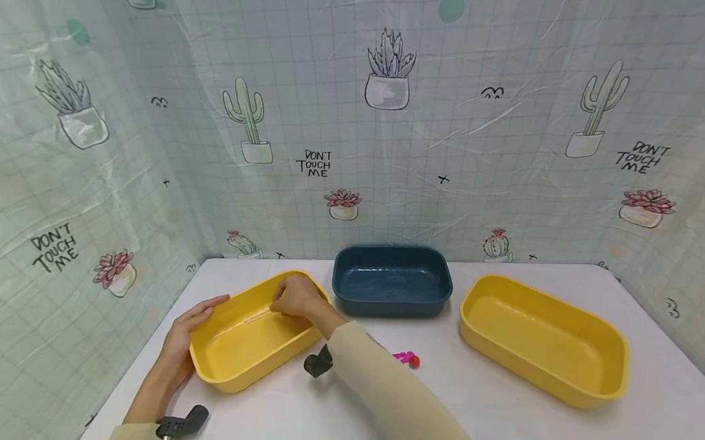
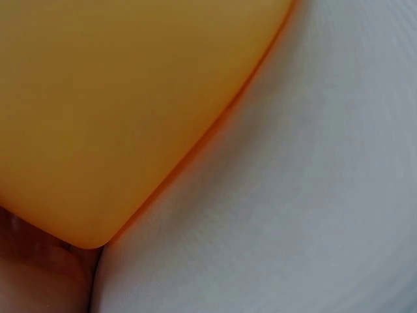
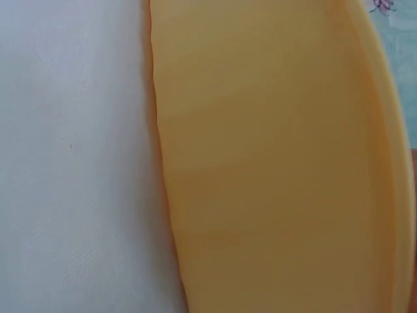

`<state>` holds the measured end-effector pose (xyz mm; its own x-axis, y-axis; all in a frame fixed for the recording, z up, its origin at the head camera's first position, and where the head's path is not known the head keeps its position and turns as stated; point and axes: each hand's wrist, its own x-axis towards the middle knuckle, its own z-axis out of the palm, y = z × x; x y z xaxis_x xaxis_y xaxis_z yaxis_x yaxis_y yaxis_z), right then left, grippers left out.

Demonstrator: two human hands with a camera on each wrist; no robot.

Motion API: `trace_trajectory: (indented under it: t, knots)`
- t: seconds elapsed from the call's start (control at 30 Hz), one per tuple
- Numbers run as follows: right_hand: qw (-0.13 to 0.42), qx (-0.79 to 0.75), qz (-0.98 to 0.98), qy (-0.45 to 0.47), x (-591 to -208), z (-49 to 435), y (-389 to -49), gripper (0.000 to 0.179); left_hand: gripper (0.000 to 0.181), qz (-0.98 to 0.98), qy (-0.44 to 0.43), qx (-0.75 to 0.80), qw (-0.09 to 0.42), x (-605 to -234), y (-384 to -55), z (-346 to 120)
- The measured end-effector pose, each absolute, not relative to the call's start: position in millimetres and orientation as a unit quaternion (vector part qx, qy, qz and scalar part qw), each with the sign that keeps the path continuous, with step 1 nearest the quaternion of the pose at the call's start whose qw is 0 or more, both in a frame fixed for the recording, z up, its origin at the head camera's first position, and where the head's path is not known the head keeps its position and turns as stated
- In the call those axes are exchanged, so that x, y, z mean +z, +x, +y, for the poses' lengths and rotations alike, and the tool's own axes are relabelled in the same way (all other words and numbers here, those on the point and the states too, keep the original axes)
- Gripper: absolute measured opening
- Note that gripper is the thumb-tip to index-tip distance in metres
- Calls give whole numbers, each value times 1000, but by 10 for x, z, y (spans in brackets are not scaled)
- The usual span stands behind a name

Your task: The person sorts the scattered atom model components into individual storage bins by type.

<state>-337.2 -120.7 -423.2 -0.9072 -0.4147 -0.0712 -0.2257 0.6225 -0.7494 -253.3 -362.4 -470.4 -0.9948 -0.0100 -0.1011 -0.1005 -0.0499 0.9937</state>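
Currently right hand [image 1: 299,297] has fingertips clamped on a pale stick [image 1: 258,316], yellow tray [image 1: 239,350] below them; left hand [image 1: 182,331], fingers extended, touches tray's outside.

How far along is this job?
Seemingly done: left yellow tray, blue tray and right yellow tray set out. In hand: right hand at a thin stick, grip unclear; left hand against the left yellow tray. Possibly remaining: pink and red bits on the table.
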Motion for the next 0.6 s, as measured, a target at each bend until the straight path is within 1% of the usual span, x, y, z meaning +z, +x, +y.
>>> trace_trajectory:
  t: [0.13,0.33,0.6]
  knots:
    - [121,-407,882,-204,-4149,-1145,-3302,9,49,696,-42,716,30,-4704,-2533,-3628]
    - [110,-409,878,-223,-4041,-1020,-3221,6,48,696,-38,716,29,-4708,-2525,-3634]
    - [105,-431,861,-248,-3989,-746,-3169,5,49,694,-35,719,27,-4711,-2523,-3619]
